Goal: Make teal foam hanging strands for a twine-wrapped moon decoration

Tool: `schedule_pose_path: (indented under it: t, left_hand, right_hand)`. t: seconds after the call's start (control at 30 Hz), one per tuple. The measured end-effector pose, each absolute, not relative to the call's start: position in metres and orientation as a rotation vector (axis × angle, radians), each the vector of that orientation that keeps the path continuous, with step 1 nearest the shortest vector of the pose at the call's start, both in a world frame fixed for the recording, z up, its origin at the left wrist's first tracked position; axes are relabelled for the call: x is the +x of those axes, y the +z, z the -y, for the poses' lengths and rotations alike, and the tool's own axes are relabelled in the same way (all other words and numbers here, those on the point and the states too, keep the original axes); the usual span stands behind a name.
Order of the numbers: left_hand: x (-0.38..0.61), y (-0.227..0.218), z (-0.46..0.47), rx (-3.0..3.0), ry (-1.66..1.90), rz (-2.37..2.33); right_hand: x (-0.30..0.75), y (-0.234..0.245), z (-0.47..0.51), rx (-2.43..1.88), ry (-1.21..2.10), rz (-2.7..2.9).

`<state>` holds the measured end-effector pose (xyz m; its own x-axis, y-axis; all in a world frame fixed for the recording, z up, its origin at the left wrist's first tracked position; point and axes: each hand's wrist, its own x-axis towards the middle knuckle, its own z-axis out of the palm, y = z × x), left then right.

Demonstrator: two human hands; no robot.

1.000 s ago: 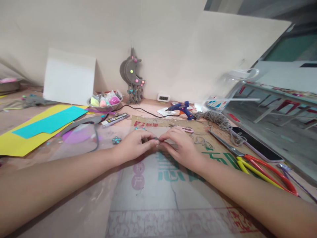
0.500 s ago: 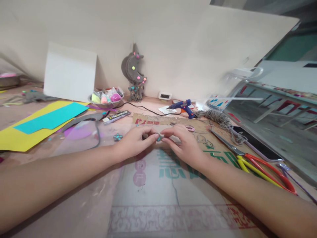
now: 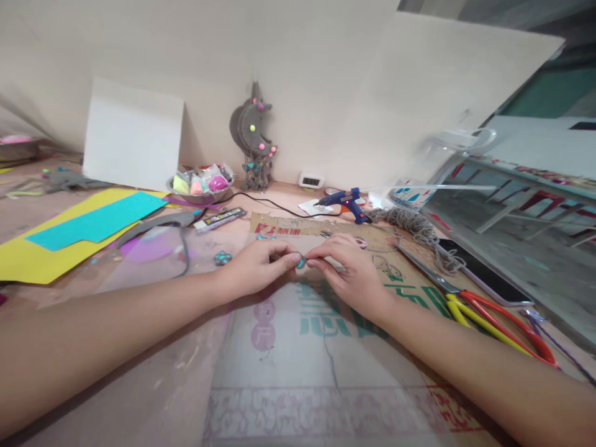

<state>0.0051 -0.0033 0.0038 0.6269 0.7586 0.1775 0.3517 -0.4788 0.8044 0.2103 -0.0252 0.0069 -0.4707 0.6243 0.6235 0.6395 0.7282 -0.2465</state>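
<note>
Between the fingertips of my left hand [image 3: 261, 264] is a small teal piece [image 3: 301, 262] with grey yarn about it. My right hand [image 3: 351, 267] is closed in a pinch at the piece's right side, on what looks like the grey yarn; its fingertips mostly hide it. Both hands are raised over a printed cardboard sheet [image 3: 419, 360] under a clear film. Left of my left hand lies a teal star wrapped in grey yarn [image 3: 222, 257]. Another small teal piece [image 3: 266, 237] shows just behind that hand.
Scissors with red and yellow handles [image 3: 507, 320], a phone [image 3: 488, 273] and a grey yarn bundle [image 3: 414, 226] lie at right. Behind are a blue glue gun [image 3: 342, 200], a small clock [image 3: 310, 180], a moon ornament [image 3: 251, 127] and a clay bowl [image 3: 200, 197]. Coloured sheets [image 3: 93, 220] lie left.
The teal piece has turned slightly in my fingertips and shows more of its surface. My right fingers have shifted a little to the right. A red light now shows on the glue gun.
</note>
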Motion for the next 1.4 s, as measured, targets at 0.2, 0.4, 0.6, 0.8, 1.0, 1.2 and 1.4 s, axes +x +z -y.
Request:
schedule_pose_path:
  t: [0.2, 0.4, 0.6, 0.8, 1.0, 1.2, 1.4]
  left_hand:
    - [0.006, 0.003, 0.004, 2.086, 0.707, -0.867]
    - [0.007, 0.003, 0.004, 2.034, 0.801, -0.896]
    - [0.006, 0.002, 0.003, 1.940, 0.818, -0.967]
    - [0.005, 0.004, 0.003, 1.941, 0.871, -0.968]
    - [0.003, 0.007, 0.004, 1.906, 0.825, -1.037]
    - [0.002, 0.022, 0.003, 1.840, 0.667, -0.989]
    - [-0.011, 0.063, 0.007, 2.092, 0.379, -0.934]
  right_hand:
    - [0.211, 0.006, 0.025, -0.931, -0.065, 2.260]
    - [0.210, 0.009, 0.029, -0.984, 0.059, 2.152]
    - [0.232, 0.023, 0.007, -1.116, -0.086, 2.176]
    - [0.270, 0.027, -0.018, -1.370, -0.491, 2.484]
    - [0.285, 0.012, -0.028, -1.510, -0.452, 2.596]
    - [0.284, 0.005, -0.029, -1.491, -0.457, 2.623]
    - [0.283, 0.016, -0.025, -1.647, -0.427, 2.370]
